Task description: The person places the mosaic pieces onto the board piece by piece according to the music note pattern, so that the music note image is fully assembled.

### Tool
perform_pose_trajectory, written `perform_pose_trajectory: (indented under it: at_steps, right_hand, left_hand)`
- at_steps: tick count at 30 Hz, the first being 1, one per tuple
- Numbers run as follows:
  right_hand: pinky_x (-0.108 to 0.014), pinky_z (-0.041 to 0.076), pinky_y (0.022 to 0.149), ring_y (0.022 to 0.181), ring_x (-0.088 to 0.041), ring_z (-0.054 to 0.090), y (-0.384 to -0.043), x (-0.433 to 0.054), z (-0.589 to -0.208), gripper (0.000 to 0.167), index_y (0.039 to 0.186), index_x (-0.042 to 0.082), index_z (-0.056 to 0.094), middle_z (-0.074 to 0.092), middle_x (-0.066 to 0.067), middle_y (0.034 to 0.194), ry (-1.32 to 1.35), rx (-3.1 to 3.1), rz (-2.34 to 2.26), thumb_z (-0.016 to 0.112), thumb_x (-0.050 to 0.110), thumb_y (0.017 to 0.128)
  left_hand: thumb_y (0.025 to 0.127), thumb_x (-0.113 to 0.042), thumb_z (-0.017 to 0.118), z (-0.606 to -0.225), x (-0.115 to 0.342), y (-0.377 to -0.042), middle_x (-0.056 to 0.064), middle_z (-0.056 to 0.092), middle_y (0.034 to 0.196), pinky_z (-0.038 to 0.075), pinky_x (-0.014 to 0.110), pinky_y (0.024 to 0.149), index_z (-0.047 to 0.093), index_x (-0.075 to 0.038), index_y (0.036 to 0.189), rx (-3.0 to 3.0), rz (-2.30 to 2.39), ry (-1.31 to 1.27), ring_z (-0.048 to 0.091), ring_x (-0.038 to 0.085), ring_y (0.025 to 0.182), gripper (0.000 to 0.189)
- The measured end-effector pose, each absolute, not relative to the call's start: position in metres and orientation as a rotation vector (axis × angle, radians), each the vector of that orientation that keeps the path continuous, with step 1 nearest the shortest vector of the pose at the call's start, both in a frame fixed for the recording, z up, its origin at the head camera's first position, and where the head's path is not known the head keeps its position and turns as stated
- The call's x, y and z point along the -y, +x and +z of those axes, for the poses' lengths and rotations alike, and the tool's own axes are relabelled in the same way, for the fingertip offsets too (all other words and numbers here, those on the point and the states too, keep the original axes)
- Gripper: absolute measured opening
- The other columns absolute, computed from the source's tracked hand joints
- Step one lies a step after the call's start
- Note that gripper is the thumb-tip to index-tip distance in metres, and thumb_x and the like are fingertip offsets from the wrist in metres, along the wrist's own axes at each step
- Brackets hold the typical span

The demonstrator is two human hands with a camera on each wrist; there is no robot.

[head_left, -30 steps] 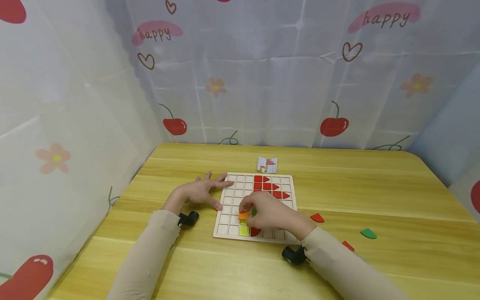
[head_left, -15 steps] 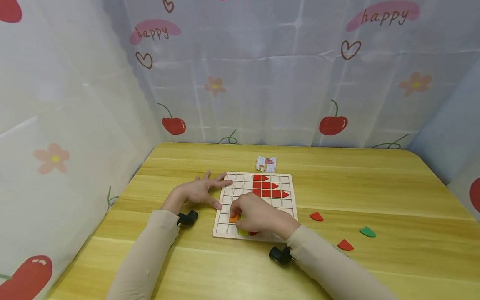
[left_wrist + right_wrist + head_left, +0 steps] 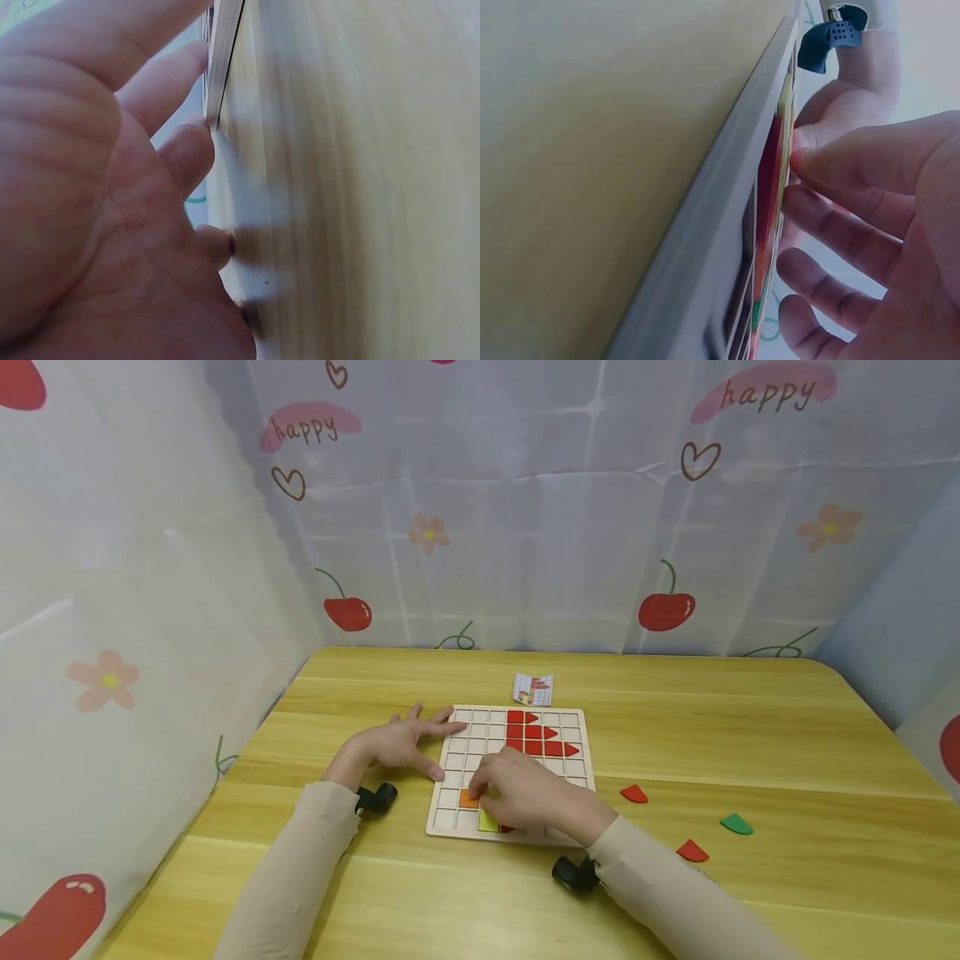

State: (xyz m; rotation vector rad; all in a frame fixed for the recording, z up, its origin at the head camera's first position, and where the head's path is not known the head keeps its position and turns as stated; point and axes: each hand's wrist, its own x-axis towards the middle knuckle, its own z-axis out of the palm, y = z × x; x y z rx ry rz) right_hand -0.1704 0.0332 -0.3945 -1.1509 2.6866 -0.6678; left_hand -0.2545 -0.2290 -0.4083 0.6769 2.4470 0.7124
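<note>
A square wooden grid board [image 3: 459, 761] lies on the table. Three rows of red pieces [image 3: 533, 748], each ending in a point, fill cells in its upper half. Lower down, an orange square tile [image 3: 467, 799] sits in a cell, with a yellow tile [image 3: 488, 822] below and to its right. My right hand [image 3: 521, 791] is over the board, bent fingertips at the orange tile's right edge, covering neighbouring cells. In the right wrist view its thumb [image 3: 855, 157] and fingers meet the board's face with nothing seen gripped. My left hand [image 3: 397, 745] spreads along the left edge, thumb and index touching it.
Behind the board lies a small pattern card [image 3: 533, 690]. To the right are two red quarter-round pieces, one nearer the back [image 3: 634, 794] and one closer [image 3: 693, 851], plus a green quarter-round piece [image 3: 737, 824]. A printed curtain [image 3: 510, 568] hangs beyond the table's back edge.
My right hand carried the orange tile left and down into a cell, and its fingers have since drawn back slightly right. The left hand has stayed put.
</note>
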Motion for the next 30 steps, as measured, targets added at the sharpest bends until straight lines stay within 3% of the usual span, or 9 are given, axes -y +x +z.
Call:
perform_pose_trajectory:
  at_steps: [4, 12, 22, 30]
  right_hand:
    - [-0.038, 0.050, 0.096, 0.104, -0.016, 0.060, -0.168, -0.048, -0.396, 0.015, 0.104, 0.017, 0.080, 0.073, 0.006, 0.107, -1.102, -2.699, -0.683, 0.069, 0.013, 0.094]
    - [-0.036, 0.049, 0.089, 0.096, -0.016, 0.060, -0.162, -0.074, -0.397, 0.013, 0.096, 0.018, 0.079, 0.070, 0.008, 0.100, -1.174, -2.734, -0.758, 0.069, 0.010, 0.094]
    - [-0.044, 0.051, 0.096, 0.104, -0.019, 0.063, -0.158, -0.108, -0.383, 0.012, 0.102, 0.017, 0.078, 0.073, 0.007, 0.106, -1.125, -2.791, -0.778, 0.072, 0.011, 0.094]
    - [-0.040, 0.053, 0.090, 0.102, -0.018, 0.063, -0.150, -0.150, -0.382, 0.014, 0.102, 0.021, 0.077, 0.073, 0.011, 0.105, -1.065, -2.832, -0.813, 0.073, 0.011, 0.093]
  left_hand:
    - [0.083, -0.049, 0.081, -0.410, 0.229, -0.255, -0.013, 0.005, 0.174, -0.015, 0.072, 0.120, 0.038, -0.046, 0.157, -2.450, 0.715, 0.659, -0.022, 0.038, 0.158, 0.087]
    - [0.082, -0.050, 0.081, -0.410, 0.229, -0.255, -0.013, 0.005, 0.174, -0.014, 0.072, 0.120, 0.037, -0.047, 0.157, -2.465, 0.699, 0.655, -0.021, 0.039, 0.158, 0.087]
    - [0.083, -0.047, 0.082, -0.409, 0.228, -0.255, -0.013, 0.004, 0.174, -0.016, 0.070, 0.121, 0.038, -0.045, 0.158, -2.452, 0.708, 0.638, -0.022, 0.038, 0.158, 0.086]
    - [0.084, -0.045, 0.082, -0.409, 0.228, -0.255, -0.013, 0.002, 0.174, -0.016, 0.069, 0.121, 0.037, -0.044, 0.158, -2.444, 0.716, 0.633, -0.023, 0.037, 0.158, 0.087]
